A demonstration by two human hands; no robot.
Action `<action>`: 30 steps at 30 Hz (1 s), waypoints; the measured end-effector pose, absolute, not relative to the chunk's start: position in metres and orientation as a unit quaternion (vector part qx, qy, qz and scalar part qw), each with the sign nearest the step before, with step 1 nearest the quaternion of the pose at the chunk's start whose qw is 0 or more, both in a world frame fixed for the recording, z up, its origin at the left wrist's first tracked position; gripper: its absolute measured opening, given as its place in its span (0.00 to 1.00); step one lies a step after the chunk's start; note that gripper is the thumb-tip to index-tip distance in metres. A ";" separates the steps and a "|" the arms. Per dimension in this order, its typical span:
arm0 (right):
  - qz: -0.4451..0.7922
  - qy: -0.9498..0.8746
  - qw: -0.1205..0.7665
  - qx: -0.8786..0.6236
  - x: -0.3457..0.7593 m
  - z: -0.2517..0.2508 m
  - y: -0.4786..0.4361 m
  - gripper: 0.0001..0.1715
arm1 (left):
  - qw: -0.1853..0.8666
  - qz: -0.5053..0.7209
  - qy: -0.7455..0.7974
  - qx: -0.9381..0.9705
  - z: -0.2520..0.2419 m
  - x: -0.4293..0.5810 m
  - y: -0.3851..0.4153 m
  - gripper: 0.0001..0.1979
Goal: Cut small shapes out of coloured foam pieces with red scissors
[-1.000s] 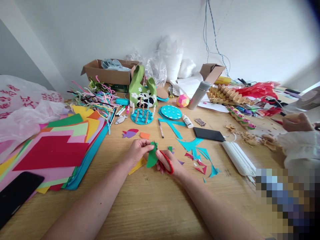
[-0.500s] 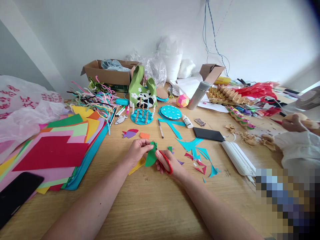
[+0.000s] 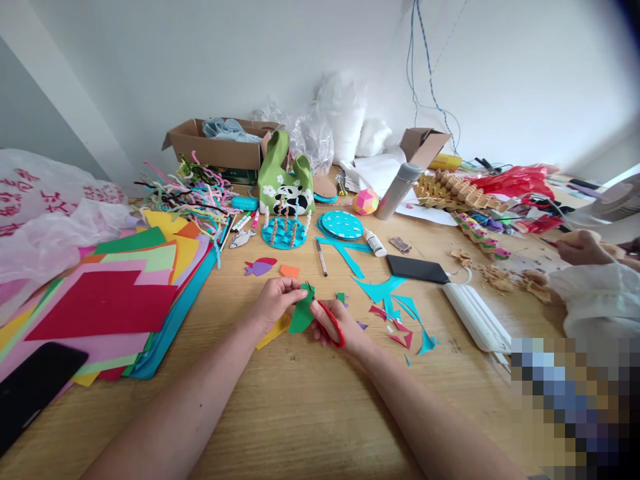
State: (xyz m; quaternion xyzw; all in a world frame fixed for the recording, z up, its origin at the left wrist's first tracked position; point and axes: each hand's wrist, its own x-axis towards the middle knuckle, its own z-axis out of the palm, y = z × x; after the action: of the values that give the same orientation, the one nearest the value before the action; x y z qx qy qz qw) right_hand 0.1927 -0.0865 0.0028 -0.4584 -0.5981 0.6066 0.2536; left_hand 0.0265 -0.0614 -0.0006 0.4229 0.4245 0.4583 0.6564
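Between thumb and fingers, my left hand [image 3: 277, 301] pinches a piece of green felt [image 3: 301, 317] above the table. My right hand [image 3: 336, 325] grips red-handled scissors [image 3: 333, 327], whose dark blade tips show at the top of the green piece. Under the green piece, a yellow felt piece [image 3: 273, 333] lies on the wood, partly hidden by my left hand. Small green and purple scraps lie just behind my right hand. Farther back rest an orange piece [image 3: 289, 271] and a purple-and-red fish shape [image 3: 261, 267].
Coloured felt sheets [image 3: 100, 300] are stacked at left beside a black phone [image 3: 43, 383]. Blue offcuts [image 3: 380, 289], a glue bottle [image 3: 375, 243], a black power bank [image 3: 418, 269] and a white power strip [image 3: 477, 317] lie to the right. Another person's hand [image 3: 583, 248] is at far right.
My hands stay nearly still, with the scissors at the green felt, which has tilted slightly. At far right the other person's hand and sleeve have shifted a little to the left.
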 end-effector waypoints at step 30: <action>0.593 -0.611 0.241 -0.465 0.195 0.004 -0.085 0.35 | 0.653 0.455 0.421 0.436 -0.001 0.025 -0.061 0.09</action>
State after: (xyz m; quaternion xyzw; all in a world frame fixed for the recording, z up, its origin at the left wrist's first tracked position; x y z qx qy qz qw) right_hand 0.1955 -0.0850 0.0040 -0.4648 -0.6112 0.5934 0.2414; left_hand 0.0249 -0.0608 -0.0008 0.4360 0.4212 0.4548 0.6525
